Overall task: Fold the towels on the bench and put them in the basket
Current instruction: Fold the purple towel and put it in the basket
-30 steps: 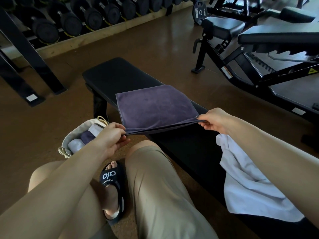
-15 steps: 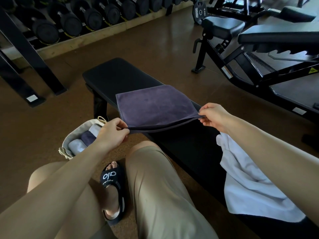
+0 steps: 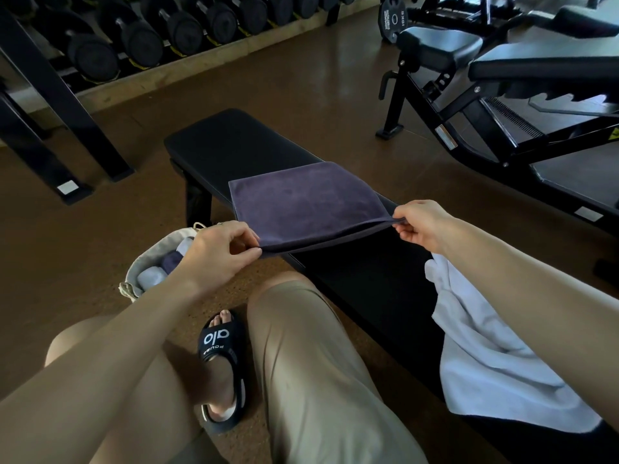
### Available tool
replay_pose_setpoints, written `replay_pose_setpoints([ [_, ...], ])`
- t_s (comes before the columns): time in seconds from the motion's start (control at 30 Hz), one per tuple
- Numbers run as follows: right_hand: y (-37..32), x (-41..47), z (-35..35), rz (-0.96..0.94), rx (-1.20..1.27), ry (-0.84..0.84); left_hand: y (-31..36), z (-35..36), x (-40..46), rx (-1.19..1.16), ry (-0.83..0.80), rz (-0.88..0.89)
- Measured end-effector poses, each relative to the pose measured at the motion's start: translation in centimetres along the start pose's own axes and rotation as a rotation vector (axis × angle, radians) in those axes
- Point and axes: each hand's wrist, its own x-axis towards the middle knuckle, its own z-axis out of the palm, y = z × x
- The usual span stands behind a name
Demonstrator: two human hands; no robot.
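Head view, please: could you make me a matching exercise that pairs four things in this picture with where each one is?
Things:
1. purple towel
2. white towel
3. basket
4. sandal

Places:
A. on the floor, left of the bench
B. on a foot, between the knees
C. loose on the bench's near end
D. pinched at its near corners by left hand and right hand

Pairs: 1-D, 2-C, 3-A, 4-B
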Motion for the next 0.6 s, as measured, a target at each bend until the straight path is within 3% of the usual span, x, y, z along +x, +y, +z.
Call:
replay_pose_setpoints([
  [0.23, -1.2, -0.3, 0.0, -0.027, 0.200, -0.063, -0.7, -1.6, 0.5, 0.142, -0.103, 0.134],
  [0.37, -2.0, -1.1, -0.2, -0.098, 0.242, -0.151, -0.8, -2.0, 0.9, 0.172, -0.057, 0.153],
  [0.47, -2.7, -1.7, -0.2, -0.223, 0.154, -0.181, -0.7, -2.6, 1.2, 0.183, -0.008, 0.123],
  [0.6, -3.8, -2.3, 0.0, -0.525, -0.219, -0.030, -0.4, -3.8, 2.0, 0.240, 0.048, 0.063],
])
